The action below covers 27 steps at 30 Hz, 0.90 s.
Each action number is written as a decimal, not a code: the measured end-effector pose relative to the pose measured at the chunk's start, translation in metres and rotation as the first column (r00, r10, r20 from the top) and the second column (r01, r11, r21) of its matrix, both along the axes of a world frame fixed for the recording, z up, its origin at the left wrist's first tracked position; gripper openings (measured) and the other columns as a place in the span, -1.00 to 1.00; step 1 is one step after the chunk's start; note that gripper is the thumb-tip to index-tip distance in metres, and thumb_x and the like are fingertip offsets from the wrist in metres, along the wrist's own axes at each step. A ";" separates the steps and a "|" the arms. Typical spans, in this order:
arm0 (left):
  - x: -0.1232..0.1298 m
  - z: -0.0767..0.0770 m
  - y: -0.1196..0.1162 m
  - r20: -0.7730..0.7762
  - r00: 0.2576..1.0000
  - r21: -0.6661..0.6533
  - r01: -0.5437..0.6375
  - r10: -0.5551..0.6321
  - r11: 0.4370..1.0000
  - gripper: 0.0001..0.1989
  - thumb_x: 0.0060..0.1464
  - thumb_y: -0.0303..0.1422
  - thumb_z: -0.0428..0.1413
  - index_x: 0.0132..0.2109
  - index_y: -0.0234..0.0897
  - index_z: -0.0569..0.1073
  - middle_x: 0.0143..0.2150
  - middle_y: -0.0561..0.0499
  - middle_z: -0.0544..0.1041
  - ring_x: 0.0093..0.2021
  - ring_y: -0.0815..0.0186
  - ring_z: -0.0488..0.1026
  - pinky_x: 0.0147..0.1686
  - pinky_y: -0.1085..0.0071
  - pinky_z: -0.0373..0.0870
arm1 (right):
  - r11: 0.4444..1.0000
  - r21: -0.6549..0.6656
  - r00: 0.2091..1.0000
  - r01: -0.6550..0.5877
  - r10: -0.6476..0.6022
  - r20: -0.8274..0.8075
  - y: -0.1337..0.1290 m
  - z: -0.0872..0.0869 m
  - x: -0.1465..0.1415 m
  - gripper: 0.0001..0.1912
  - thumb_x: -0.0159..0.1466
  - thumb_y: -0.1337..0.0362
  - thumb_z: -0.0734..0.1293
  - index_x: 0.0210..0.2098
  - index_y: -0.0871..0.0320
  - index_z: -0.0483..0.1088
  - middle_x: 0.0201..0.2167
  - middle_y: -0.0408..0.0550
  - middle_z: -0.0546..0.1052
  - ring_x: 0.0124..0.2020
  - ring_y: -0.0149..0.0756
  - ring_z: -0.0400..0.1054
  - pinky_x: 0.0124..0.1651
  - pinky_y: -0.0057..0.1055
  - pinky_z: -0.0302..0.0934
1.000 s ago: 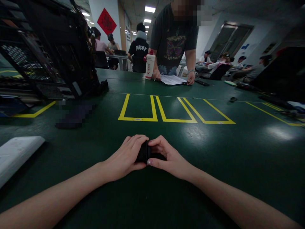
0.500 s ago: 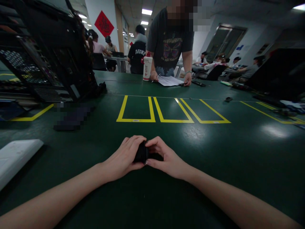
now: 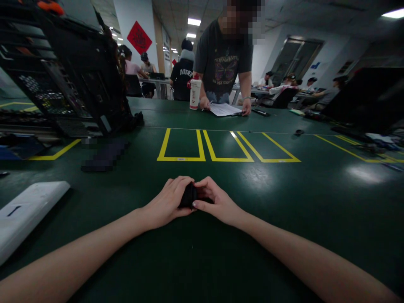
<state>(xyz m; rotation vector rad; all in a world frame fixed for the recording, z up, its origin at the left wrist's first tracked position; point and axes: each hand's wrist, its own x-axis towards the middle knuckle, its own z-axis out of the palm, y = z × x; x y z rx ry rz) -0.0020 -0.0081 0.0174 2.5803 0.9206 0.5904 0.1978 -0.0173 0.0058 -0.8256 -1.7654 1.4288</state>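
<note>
A small black object (image 3: 188, 195) sits between my hands on the dark green table (image 3: 202, 261), in front of the yellow tape outlines (image 3: 181, 159). My left hand (image 3: 167, 198) wraps over its left side, fingers on top and thumb low at the front. From the right, the fingertips and thumb of my right hand (image 3: 217, 201) pinch its right edge. Part of the object is hidden behind my fingers, and its exact shape is hard to make out.
An open black computer case (image 3: 85, 80) stands at the left, with a white box (image 3: 31, 210) nearer. Across the table a person (image 3: 222, 59) holds papers (image 3: 224, 109) beside a white bottle (image 3: 195, 94). A black monitor (image 3: 366, 97) is at the right.
The view has shifted slightly, so the case and white box show farther right. Both hands keep their hold on the black object and appear a little higher in the picture.
</note>
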 end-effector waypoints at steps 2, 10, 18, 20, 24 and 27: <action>0.000 0.001 0.000 -0.004 1.000 -0.002 0.001 -0.001 1.000 -0.41 0.04 -0.44 0.17 0.13 -0.23 0.03 0.07 -0.14 0.24 -0.02 0.11 0.28 -0.07 0.16 0.27 | 0.998 0.064 1.000 0.003 -0.004 0.013 -0.001 0.001 0.001 -0.62 0.13 0.37 0.37 -0.10 0.08 0.20 -0.13 -0.12 0.31 -0.03 -0.29 0.30 0.06 -0.21 0.21; -0.001 0.000 0.002 0.011 1.000 -0.025 0.011 -0.011 1.000 -0.38 0.04 -0.39 0.18 0.14 -0.20 0.01 0.09 -0.14 0.23 0.02 0.11 0.26 -0.03 0.14 0.26 | 0.996 0.069 0.998 0.047 -0.049 0.032 0.001 0.003 -0.001 -0.80 0.22 0.28 0.29 -0.16 0.07 0.25 -0.15 -0.13 0.31 -0.10 -0.31 0.32 -0.05 -0.25 0.29; -0.001 -0.002 0.005 0.011 1.000 -0.073 -0.011 0.012 0.997 -0.38 0.03 -0.40 0.18 0.15 -0.21 0.02 0.09 -0.14 0.24 -0.01 0.12 0.28 -0.07 0.16 0.29 | 0.997 0.049 0.990 0.059 -0.065 0.123 0.002 0.006 -0.002 -0.68 0.22 0.31 0.29 -0.04 0.11 0.21 -0.11 -0.04 0.35 -0.06 -0.27 0.30 0.03 -0.19 0.23; 0.000 -0.003 0.006 0.014 1.000 -0.072 -0.019 0.020 0.997 -0.38 0.03 -0.41 0.18 0.15 -0.21 0.03 0.08 -0.13 0.24 -0.02 0.12 0.28 -0.08 0.16 0.29 | 0.997 0.056 0.993 0.046 -0.052 0.106 0.002 0.004 -0.001 -0.71 0.21 0.32 0.30 -0.07 0.11 0.23 -0.12 -0.06 0.34 -0.07 -0.28 0.30 0.03 -0.20 0.24; 0.000 -0.004 0.005 0.013 1.000 -0.075 -0.022 0.023 0.997 -0.35 0.00 -0.45 0.19 0.15 -0.18 0.02 0.09 -0.13 0.24 0.00 0.10 0.28 -0.06 0.12 0.28 | 0.994 0.107 0.998 0.038 -0.043 0.045 0.002 0.000 0.001 -0.63 0.15 0.37 0.35 -0.07 0.06 0.22 -0.10 -0.09 0.30 -0.04 -0.28 0.27 0.06 -0.20 0.21; 0.000 -0.002 0.005 0.005 1.000 -0.067 -0.010 0.011 0.998 -0.36 0.01 -0.45 0.18 0.15 -0.18 0.01 0.10 -0.13 0.24 0.03 0.09 0.26 -0.03 0.11 0.26 | 0.995 0.094 0.999 0.042 -0.045 0.024 0.001 0.001 0.001 -0.70 0.17 0.34 0.33 -0.11 0.06 0.24 -0.11 -0.10 0.29 -0.05 -0.29 0.27 0.04 -0.23 0.23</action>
